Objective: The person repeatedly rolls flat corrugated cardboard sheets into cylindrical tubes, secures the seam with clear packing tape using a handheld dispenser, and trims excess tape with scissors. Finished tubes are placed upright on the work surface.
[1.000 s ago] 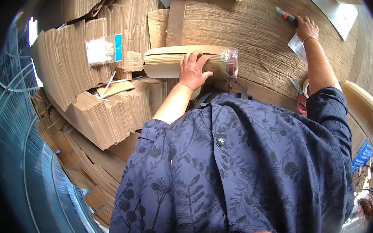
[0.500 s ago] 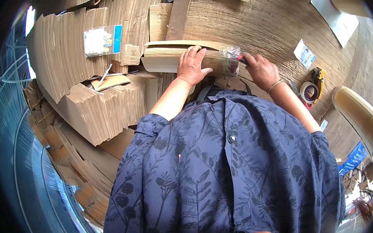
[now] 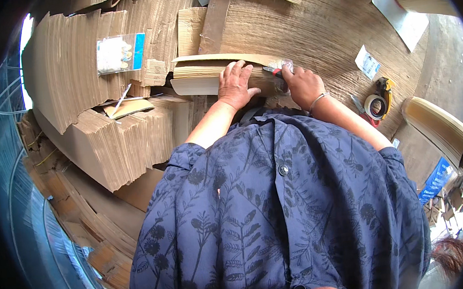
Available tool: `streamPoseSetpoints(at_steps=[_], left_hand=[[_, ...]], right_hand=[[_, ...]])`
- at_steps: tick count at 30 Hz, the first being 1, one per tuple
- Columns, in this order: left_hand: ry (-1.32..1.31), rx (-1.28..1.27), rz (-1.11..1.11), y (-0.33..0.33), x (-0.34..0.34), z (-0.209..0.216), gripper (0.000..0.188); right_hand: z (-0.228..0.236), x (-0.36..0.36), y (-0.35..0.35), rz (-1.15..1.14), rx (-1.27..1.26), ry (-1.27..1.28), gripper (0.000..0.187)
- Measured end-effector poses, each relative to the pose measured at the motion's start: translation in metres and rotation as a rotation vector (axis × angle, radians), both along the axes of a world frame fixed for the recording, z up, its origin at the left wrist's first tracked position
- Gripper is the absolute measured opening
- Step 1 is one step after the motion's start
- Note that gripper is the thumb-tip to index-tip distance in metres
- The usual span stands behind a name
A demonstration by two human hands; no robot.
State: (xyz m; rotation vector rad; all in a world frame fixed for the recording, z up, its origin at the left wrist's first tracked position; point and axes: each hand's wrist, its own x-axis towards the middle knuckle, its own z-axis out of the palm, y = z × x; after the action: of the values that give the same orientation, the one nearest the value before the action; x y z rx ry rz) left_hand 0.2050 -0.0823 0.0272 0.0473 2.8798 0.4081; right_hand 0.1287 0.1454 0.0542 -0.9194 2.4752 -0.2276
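A long bundle of folded cardboard [image 3: 196,71] lies across in front of me, a loose strip along its far edge. My left hand [image 3: 233,84] rests on its middle, fingers stretched over the top and thumb apart. At its right end, crumpled clear plastic [image 3: 281,88] is partly hidden by my right hand [image 3: 304,86]. That hand is closed around a red-and-black utility knife [image 3: 276,72], whose front end points left over the bundle near the plastic. Whether the blade touches the cardboard, I cannot tell.
Tall stacks of cardboard sheets [image 3: 67,65] stand at the left, a clear packet [image 3: 121,52] on them. On the wooden table [image 3: 309,29] to the right lie a label sheet [image 3: 367,62] and a yellow tape dispenser [image 3: 383,95]. A curved cardboard bundle [image 3: 439,128] lies further right.
My right hand has moved left with the knife, over the plastic at the bundle's end. My left hand stays on the bundle. The whole view has shifted slightly.
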Motion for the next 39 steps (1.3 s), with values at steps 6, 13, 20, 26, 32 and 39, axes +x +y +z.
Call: streamPoseSetpoints(at_steps=[6, 13, 20, 26, 32, 39], left_hand=[[-0.026, 0.006, -0.01, -0.005, -0.004, 0.001, 0.084], [-0.11, -0.016, -0.018, -0.004, -0.009, 0.012, 0.085], [-0.146, -0.007, -0.026, -0.003, -0.014, 0.016, 0.086], [-0.162, -0.006, -0.022, -0.006, -0.014, 0.011, 0.086], [-0.189, -0.031, -0.083, -0.01, -0.018, 0.007, 0.085], [-0.227, 0.023, -0.002, -0.012, -0.025, 0.001, 0.083]], right_hand=[[0.008, -0.004, 0.032, -0.042, 0.231, -0.036, 0.043], [0.013, -0.002, 0.052, -0.017, 0.181, 0.029, 0.039], [-0.005, 0.016, 0.054, -0.192, -0.155, -0.113, 0.051], [-0.001, 0.009, 0.055, -0.875, -0.746, -1.206, 0.061], [0.009, 0.006, 0.055, -0.76, -0.53, -1.064, 0.059], [0.002, 0.019, 0.06, -0.289, -0.288, -0.122, 0.049]])
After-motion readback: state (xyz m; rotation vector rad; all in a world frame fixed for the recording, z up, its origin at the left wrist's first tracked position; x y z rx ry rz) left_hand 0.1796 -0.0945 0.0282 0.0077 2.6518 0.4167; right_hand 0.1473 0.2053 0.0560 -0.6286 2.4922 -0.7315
